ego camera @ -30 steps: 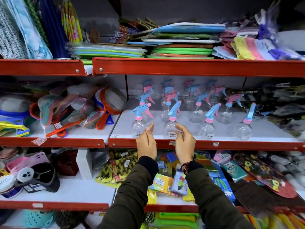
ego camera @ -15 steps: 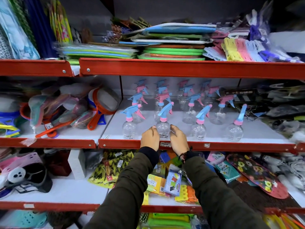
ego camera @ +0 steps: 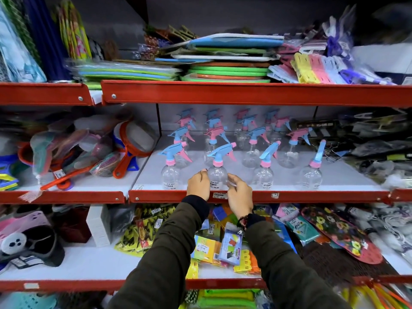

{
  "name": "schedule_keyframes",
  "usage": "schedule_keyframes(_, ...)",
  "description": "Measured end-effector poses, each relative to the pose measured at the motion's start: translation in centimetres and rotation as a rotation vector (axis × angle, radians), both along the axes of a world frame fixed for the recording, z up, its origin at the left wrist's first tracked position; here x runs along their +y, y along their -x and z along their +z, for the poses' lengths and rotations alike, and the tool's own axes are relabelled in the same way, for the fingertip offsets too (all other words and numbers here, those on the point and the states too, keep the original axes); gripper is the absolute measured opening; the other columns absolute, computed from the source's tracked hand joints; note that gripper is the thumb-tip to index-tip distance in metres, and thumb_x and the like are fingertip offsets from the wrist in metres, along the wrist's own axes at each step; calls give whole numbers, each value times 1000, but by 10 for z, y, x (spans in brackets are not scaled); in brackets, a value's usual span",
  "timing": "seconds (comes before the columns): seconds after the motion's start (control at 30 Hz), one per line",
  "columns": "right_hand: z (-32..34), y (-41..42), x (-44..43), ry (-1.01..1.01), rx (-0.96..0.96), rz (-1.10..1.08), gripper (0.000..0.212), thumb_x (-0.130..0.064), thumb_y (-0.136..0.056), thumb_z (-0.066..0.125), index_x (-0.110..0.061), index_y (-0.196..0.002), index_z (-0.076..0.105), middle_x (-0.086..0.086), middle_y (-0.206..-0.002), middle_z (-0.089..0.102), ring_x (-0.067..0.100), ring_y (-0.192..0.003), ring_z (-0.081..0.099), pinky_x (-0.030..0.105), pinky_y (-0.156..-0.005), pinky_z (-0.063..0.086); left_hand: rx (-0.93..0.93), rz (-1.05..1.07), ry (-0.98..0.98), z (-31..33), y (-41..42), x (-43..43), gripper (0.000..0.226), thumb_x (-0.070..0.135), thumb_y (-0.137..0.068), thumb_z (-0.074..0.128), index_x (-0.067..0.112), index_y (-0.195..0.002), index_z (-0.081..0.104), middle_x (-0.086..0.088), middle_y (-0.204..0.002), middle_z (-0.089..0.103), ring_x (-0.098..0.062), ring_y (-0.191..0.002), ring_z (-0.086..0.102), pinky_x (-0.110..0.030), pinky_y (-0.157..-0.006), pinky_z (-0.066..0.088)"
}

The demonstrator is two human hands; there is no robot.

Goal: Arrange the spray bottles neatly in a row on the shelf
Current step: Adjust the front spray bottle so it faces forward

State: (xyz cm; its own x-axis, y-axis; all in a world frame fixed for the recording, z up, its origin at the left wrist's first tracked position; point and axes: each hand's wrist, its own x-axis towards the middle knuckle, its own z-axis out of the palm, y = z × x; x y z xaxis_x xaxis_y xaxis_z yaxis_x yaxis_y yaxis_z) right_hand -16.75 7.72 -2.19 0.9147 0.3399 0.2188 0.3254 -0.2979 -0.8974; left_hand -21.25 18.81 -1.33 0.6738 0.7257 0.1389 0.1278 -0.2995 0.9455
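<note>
Several clear spray bottles with blue and pink trigger heads stand in rows on the white middle shelf [ego camera: 334,175]. In the front row, the second bottle from the left [ego camera: 217,172] stands upright between my hands. My left hand [ego camera: 198,187] touches its left side and my right hand [ego camera: 238,194] cups its right side, both resting at the red shelf lip. To its left stands another front bottle [ego camera: 170,172]; to its right stand two more [ego camera: 264,175] [ego camera: 312,175]. The back rows are partly hidden behind the front ones.
Orange-rimmed sieves and packaged wares [ego camera: 131,143] crowd the shelf section to the left. A red upper shelf beam [ego camera: 245,93] hangs low above the bottles. Dark packaged goods [ego camera: 379,141] lie at the right. Packets [ego camera: 223,248] fill the shelf below my arms.
My hands came down from in front of the bottles and closed in on the second front bottle. Its trigger head now points left like its neighbour's.
</note>
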Motion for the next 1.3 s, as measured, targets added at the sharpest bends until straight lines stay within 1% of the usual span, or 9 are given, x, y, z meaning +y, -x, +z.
schedule_keyframes(0.3,1,4,-2,27,-43,-34,44,4,-90,43,-7,-129,60,13,-128,67,27,-121,61,40,-106,47,-5,-12,-3,-1,-2,2,44,26,-99,29,-3,-93,61,-27,-101,65,-40,-102,57,-40,-90,41)
schedule_keyframes(0.53,-1,6,-23,-85,-43,-114,45,6,-91,41,-8,-128,61,14,-129,65,24,-122,61,36,-106,47,-110,131,-96,-12,13,-7,48,35,-101,27,8,-123,60,-18,-125,64,-33,-118,57,-28,-96,38)
schedule_keyframes(0.67,-2,10,-42,-132,-46,-100,45,7,-91,40,-7,-128,61,16,-128,66,23,-122,61,37,-107,47,-179,175,-126,-20,21,-25,45,32,-101,30,13,-132,57,-7,-135,60,-19,-127,53,-16,-99,32)
schedule_keyframes(0.8,-2,6,-67,-170,-36,-78,45,8,-91,40,-7,-127,61,16,-127,66,22,-121,61,34,-109,45,-242,215,-179,-21,26,-56,43,30,-101,31,15,-130,59,5,-109,66,22,-89,54,7,-77,30)
schedule_keyframes(0.87,-2,0,-83,-177,-38,-83,45,8,-90,40,-7,-127,62,15,-126,67,21,-121,61,30,-108,44,-268,214,-172,-23,23,-74,44,31,-101,30,14,-130,59,9,-111,64,29,-89,50,10,-77,29)
schedule_keyframes(1.0,-2,-20,-112,-206,-36,-79,46,10,-89,39,-6,-126,62,14,-125,67,20,-120,62,31,-108,45,-255,179,-178,-24,9,-112,44,32,-101,29,18,-128,60,14,-89,67,15,-76,55,-1,-74,37)
schedule_keyframes(1.1,-1,-41,-127,-194,-12,-74,46,9,-89,40,-7,-126,61,14,-128,66,22,-123,60,36,-109,45,-201,131,-205,-21,-13,-136,46,35,-101,28,17,-131,58,2,-124,66,2,-108,54,1,-88,30)
schedule_keyframes(1.17,2,-54,-133,-165,11,-55,45,6,-90,40,-7,-129,58,13,-133,62,23,-127,57,39,-111,44,-157,102,-186,-18,-30,-145,46,35,-101,28,15,-132,56,-3,-135,60,-13,-125,52,-10,-96,30)
schedule_keyframes(1.3,8,-77,-134,33,5,40,50,-1,-92,40,-7,-141,45,13,-146,50,27,-136,47,41,-115,38,-49,135,-180,-11,-60,-151,44,31,-101,28,9,-119,61,-16,-119,67,-31,-111,59,-22,-84,35)
